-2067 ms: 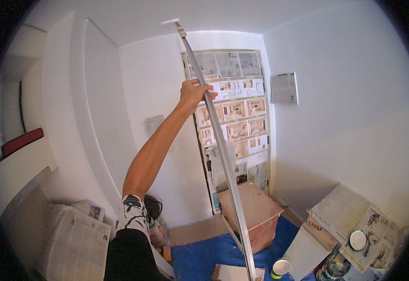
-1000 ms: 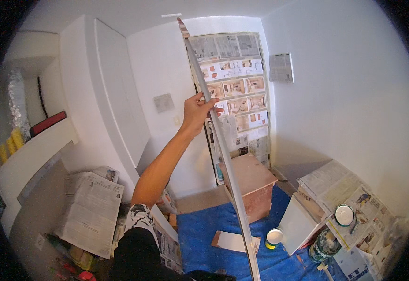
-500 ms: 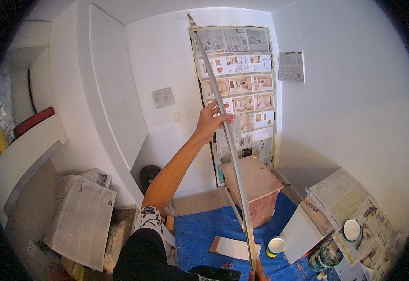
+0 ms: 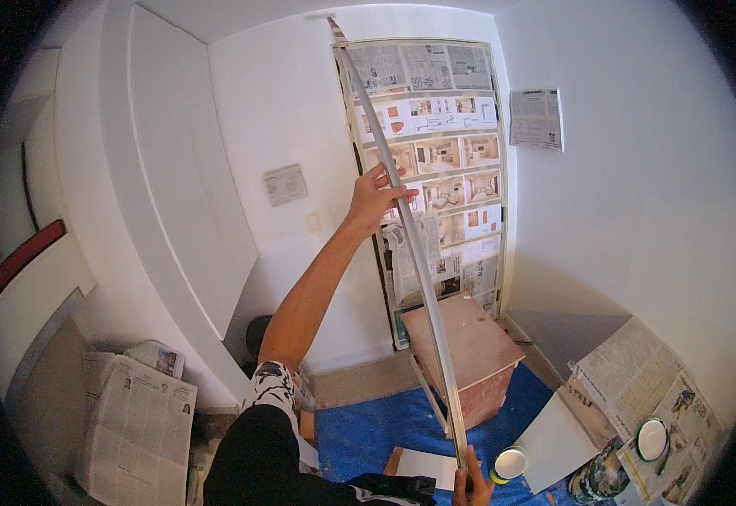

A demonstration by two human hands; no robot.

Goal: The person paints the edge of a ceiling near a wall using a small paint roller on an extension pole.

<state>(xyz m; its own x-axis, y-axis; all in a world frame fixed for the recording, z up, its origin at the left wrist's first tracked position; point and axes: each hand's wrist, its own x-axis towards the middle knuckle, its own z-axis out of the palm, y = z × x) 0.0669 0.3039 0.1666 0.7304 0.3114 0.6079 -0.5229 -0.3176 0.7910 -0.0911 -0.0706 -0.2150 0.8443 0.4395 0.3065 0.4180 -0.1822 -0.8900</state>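
A long grey pole [image 4: 423, 278] runs aslant from the bottom right of centre up to the top of the far wall, close to the ceiling. My left hand [image 4: 378, 201] is closed loosely around its middle, arm stretched out, some fingertips standing off the shaft. Lower down, my right hand [image 4: 473, 483] grips the pole near its bottom end, at the picture's lower edge. The pole's upper tip looks thin and brownish, too small to make out what is fixed there. Behind the shaft is a door [image 4: 456, 164] covered with newspaper and printed pages.
A pinkish wooden cabinet [image 4: 462, 341] stands before the door on a blue sheet [image 4: 343, 430]. An open paint can [image 4: 510, 464], a white board [image 4: 558, 438] and a paint-smeared tub [image 4: 596, 472] lie to the right. Newspaper [image 4: 136, 430] covers things at left.
The view has shifted, so the cabinet and cans appear lower. More of my right hand shows at the lower edge. Both hands keep their hold on the pole.
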